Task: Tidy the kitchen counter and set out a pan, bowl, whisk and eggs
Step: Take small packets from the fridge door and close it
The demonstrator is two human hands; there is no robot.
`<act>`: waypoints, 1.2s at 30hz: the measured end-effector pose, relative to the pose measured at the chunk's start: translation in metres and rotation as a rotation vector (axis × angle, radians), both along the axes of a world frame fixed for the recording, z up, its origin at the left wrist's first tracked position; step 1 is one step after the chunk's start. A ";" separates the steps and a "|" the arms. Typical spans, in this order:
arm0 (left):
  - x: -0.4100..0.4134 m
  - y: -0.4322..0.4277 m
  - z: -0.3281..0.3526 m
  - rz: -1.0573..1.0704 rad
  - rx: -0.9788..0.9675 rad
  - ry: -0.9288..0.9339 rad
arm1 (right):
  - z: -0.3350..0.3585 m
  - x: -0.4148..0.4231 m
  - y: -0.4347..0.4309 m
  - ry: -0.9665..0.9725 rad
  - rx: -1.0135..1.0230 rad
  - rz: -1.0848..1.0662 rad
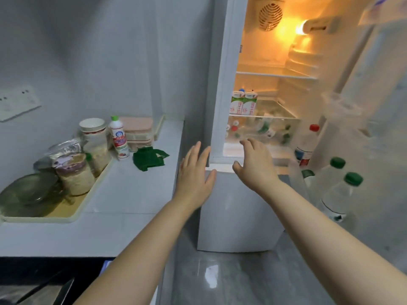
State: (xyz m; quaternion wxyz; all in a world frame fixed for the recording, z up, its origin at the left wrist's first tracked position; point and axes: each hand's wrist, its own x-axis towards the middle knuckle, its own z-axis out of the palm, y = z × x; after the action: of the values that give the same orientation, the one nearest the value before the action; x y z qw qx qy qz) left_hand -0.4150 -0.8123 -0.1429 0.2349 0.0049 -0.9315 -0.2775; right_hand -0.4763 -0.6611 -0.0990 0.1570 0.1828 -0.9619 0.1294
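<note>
The left hand (193, 170) and right hand (255, 164) reach, each grip spread and empty, toward the open fridge (259, 56) beside the tabletop (136, 194). No eggs can be made out on its shelves (275, 74). Light and brittle, they likely need gentle cupping round the sides.

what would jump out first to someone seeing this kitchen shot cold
The open fridge at upper right glows warm orange inside, with two milk cartons on its middle shelf. In front of it the left hand and right hand reach forward, both empty. On the white counter at left, a bright green cloth stands out near a tray of jars.
</note>
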 end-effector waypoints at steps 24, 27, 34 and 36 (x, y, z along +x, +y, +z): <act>-0.315 0.156 0.009 -0.605 0.321 0.130 | 0.018 -0.169 0.114 0.021 -0.148 -0.402; -0.342 0.173 0.025 -0.686 0.380 0.147 | 0.026 -0.176 0.118 0.174 -0.122 -0.495; -0.385 0.220 0.059 -1.056 0.327 0.314 | 0.051 -0.186 0.121 0.335 0.002 -0.765; -0.397 0.231 0.062 -1.127 0.321 0.348 | 0.056 -0.187 0.123 0.343 0.060 -0.869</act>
State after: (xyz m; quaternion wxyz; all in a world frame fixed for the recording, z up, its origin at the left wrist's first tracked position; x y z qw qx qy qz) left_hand -0.8118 -0.5815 -0.0805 0.1969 -0.4986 -0.6854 -0.4928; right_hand -0.6637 -0.5378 -0.0430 0.3481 -0.2139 -0.9127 -0.0085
